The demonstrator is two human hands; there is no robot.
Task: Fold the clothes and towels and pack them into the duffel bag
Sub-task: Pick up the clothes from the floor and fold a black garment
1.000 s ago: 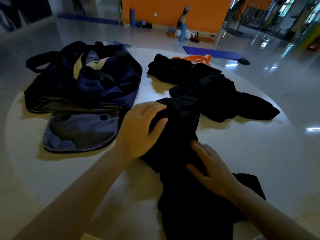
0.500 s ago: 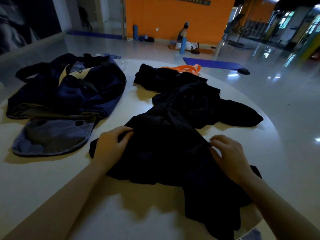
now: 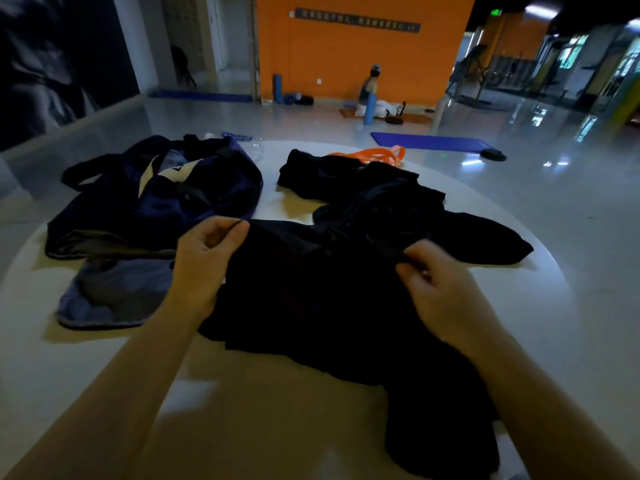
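Garment (image 3: 311, 289) now higher, between hands (image 3: 204, 261)

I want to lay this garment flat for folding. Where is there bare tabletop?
Bare table lies nearest you, between the forearms below the black garment, and along the right rim beyond the right hand. A narrow strip runs between the duffel bag and the black clothes pile. The middle and left are crowded.

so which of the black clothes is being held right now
The nearest black garment, pinched by the left hand and right hand; the black pile behind lies untouched.
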